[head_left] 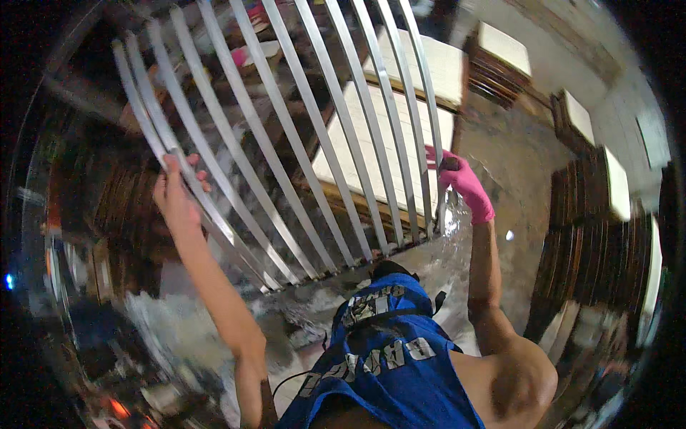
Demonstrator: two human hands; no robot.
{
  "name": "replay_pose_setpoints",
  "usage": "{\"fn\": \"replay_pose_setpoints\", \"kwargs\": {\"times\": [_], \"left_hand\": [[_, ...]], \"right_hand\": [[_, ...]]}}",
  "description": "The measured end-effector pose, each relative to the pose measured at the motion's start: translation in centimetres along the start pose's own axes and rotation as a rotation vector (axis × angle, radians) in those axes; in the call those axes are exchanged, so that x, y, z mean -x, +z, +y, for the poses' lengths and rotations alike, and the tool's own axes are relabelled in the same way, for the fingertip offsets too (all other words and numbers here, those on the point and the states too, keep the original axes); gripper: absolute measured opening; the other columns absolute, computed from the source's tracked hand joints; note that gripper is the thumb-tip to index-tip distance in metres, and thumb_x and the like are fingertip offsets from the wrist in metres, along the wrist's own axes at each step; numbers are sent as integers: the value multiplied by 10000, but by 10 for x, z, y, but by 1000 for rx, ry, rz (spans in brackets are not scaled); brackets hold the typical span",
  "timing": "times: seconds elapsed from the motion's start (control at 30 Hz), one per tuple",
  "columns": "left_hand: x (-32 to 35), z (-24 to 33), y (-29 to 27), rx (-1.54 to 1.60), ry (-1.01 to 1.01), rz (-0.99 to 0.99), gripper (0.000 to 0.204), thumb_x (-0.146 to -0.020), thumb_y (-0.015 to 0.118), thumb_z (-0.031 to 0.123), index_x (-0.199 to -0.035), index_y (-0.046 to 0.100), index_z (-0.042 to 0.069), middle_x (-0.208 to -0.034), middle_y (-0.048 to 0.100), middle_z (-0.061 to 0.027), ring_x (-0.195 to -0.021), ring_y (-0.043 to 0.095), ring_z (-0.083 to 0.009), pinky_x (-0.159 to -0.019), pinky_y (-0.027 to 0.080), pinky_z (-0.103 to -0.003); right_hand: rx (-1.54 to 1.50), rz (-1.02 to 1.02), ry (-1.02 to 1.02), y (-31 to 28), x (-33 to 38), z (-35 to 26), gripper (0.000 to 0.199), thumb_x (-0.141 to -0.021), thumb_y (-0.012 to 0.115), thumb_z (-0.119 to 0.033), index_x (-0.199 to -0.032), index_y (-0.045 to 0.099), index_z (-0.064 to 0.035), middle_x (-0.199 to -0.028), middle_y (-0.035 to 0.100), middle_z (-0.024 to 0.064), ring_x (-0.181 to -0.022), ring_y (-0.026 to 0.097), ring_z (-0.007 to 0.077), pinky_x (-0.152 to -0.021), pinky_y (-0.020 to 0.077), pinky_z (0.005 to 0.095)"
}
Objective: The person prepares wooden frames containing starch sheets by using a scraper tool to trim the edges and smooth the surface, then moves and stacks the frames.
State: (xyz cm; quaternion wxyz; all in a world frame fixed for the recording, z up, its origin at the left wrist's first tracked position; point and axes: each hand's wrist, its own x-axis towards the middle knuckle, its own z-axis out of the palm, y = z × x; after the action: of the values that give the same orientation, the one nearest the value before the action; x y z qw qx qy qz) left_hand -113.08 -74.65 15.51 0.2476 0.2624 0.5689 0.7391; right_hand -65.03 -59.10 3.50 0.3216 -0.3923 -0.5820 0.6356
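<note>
A wide rack of several long, parallel silver metal bars point(424, 68) is held up in front of me, tilted, its lower ends near my waist. My bare left hand point(177, 191) is closed around the bars at its left edge. On the opposite edge, my right hand point(464, 184), in a pink glove, grips the outermost bar. Some of its fingers are hidden behind that bar. Through the gaps between the bars, cream-white flat panels point(357, 146) show on a low stack beyond.
Another white-topped stack point(504, 51) stands at the far right. More dark, layered stacks point(589, 254) line the right side, near the wet-looking brown floor point(518, 154). Blurred dark stacks point(125, 204) lie to the left. A small orange glow point(119, 408) shows at lower left.
</note>
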Motion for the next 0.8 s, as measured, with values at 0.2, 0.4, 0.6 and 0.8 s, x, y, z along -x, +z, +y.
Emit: {"fn": "replay_pose_setpoints", "kwargs": {"times": [0.2,0.4,0.6,0.8], "left_hand": [[-118,-123,65,90,-328,-419,289,-866,636,141,-1078,570,-44,-1033,668,-184,-717,657,-224,-543,562,-345],[-135,-230,45,-168,-460,-771,340,-758,591,-40,-1098,595,-62,-998,691,-134,-835,686,-230,-677,578,-341],[-156,-355,57,-783,7,-724,452,-749,634,44,-1195,594,-13,-1002,699,-137,-923,657,-197,-821,489,-311],[-153,-428,38,-819,-68,-642,604,-754,621,68,-1342,493,9,-1148,640,-230,-1058,639,-292,-903,487,-350]], "right_hand": [[11,461,159,29,38,51,310,-841,652,-141,-1141,654,-61,-822,652,6,-705,581,74,-603,426,233],[-43,837,301,67,47,171,258,-811,647,-86,-1045,669,22,-843,680,68,-685,624,133,-606,513,285],[311,909,587,58,6,248,217,-781,676,-144,-923,694,19,-759,680,47,-610,588,112,-560,446,290],[370,1064,540,59,-11,279,359,-818,672,-144,-1144,650,5,-754,663,17,-638,560,85,-589,457,271]]}}
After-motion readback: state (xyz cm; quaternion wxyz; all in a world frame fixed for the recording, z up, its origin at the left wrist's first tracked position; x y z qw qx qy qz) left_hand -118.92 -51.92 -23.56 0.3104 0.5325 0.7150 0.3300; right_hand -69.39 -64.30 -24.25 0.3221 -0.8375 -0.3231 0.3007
